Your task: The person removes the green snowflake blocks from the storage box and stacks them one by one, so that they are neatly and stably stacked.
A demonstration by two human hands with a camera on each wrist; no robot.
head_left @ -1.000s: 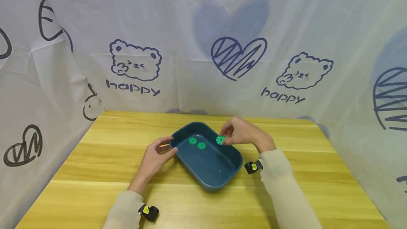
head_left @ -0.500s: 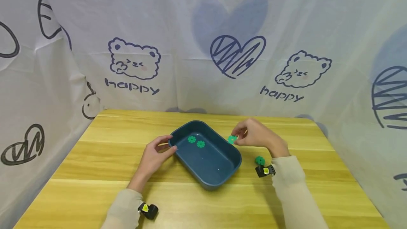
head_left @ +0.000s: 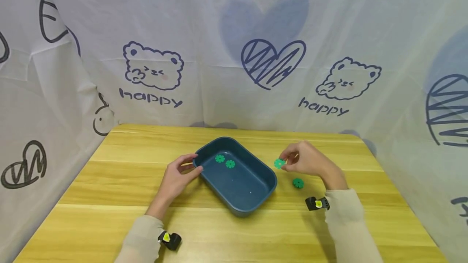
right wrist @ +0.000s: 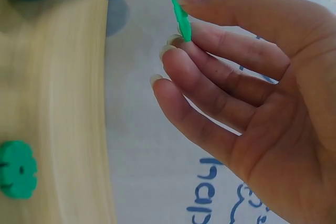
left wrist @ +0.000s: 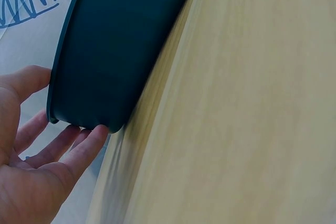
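My left hand (head_left: 176, 178) holds the near-left end of a dark blue plastic bin (head_left: 239, 210), thumb and fingers spread around its corner. In the left wrist view, fingertips (left wrist: 100, 132) touch the bin's end wall. Inside the bin lie two green notched discs, one farther left (head_left: 219, 158) and one beside it (head_left: 230, 164). To the right of the bin, my right hand (head_left: 308, 160) pinches another green notched disc (head_left: 279, 163) between thumb and fingers, raised above the table. In the right wrist view this disc (right wrist: 181, 13) shows edge-on.
On the wooden table (head_left: 204, 238), a thicker-looking green notched piece (head_left: 297, 183) lies right of the bin, below my right hand. A white printed cloth (head_left: 215, 92) hangs behind the table and along both sides.
My right hand has moved right with the pinched disc, from over the bin's far rim to outside it. The green piece on the table has come into view. My left hand stays at the bin.
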